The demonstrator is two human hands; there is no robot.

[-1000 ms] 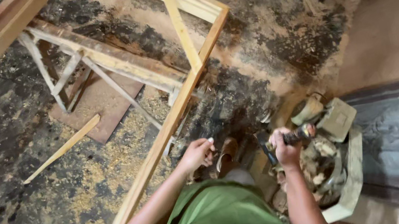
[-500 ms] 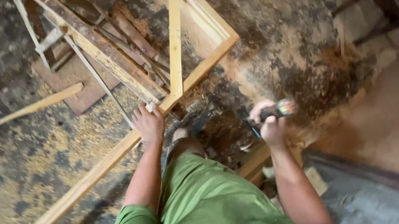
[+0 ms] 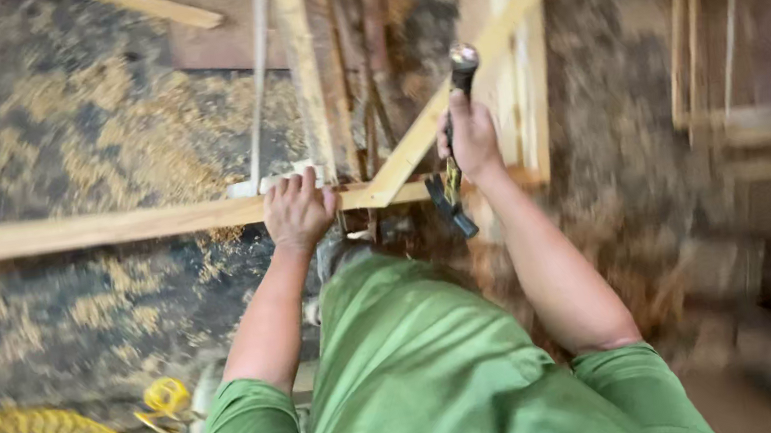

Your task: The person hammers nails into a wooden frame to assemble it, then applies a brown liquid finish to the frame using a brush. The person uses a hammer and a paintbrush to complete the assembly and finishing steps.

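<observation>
Both hands are in front of the green shirt, and each one is busy. Left hand lies on the long wooden beam, fingers bent over its far edge and pressed on the wood, so it grips the beam from above. Right hand is closed in a fist around the handle of a hammer; the dark head of the hammer hangs below the hand, toward the body, and the rounded end of the handle points away, above the knuckles. The hammer is just beside the place where a slanted wooden strip meets the long beam, between the two hands. Nearer to the person, at the lower left, a coiled yellow cord lies on the floor, well apart from the hands. The floor is covered with sawdust and shavings. Farther, beyond the beam, upright planks run away from the person, and at the far right stands a blurred wooden frame
</observation>
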